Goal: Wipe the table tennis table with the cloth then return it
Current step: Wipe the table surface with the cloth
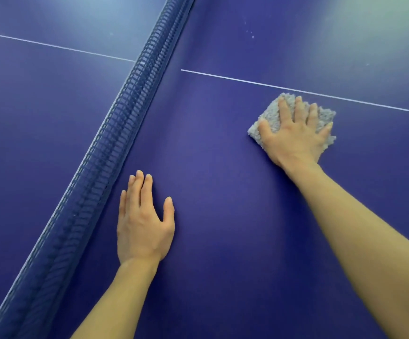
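The cloth (270, 116) lay flat on the table tennis table (223, 196), just short of the white line (223, 77) and well apart from the net (125, 106), which ran diagonally on the left. The right hand (296, 138) pressed down on it, fingers spread and straight, not curled round it. The left hand (142, 226) rested flat on bare table beside the net, holding nothing. The cloth was grey, nubbly and roughly square; the table smooth, deep blue; the net dark mesh.
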